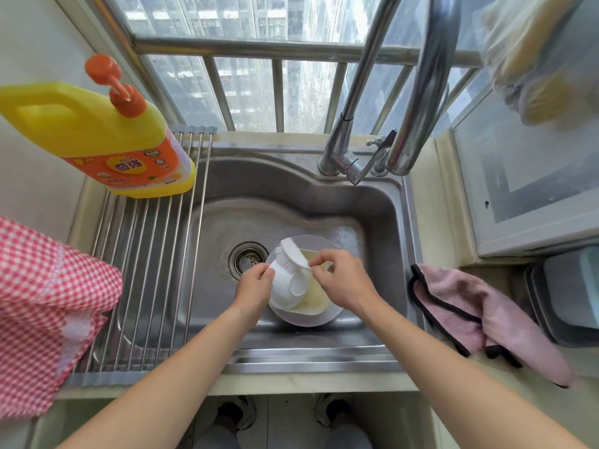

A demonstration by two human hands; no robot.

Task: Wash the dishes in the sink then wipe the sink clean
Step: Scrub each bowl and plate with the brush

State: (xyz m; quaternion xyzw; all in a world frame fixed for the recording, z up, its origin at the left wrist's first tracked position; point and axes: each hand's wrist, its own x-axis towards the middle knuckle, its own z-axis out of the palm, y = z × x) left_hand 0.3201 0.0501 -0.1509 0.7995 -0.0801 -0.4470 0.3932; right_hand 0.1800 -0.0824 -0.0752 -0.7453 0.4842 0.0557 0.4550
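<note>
In the steel sink (372,215) a white bowl (285,291) lies upside down on a yellowish square dish (312,299), which sits on a round white plate (308,319). My left hand (254,286) grips the bowl's left rim. My right hand (343,277) pinches the handle of a white dish brush (291,254). Its bristles touch the bowl's upper side. The drain (248,259) lies just left of the dishes.
A yellow detergent bottle (107,137) stands on the roll-up rack (149,270) over the sink's left side. A red checked cloth (42,312) lies far left. A pink cloth (479,319) drapes over the right counter. The faucet (353,134) rises at the back right.
</note>
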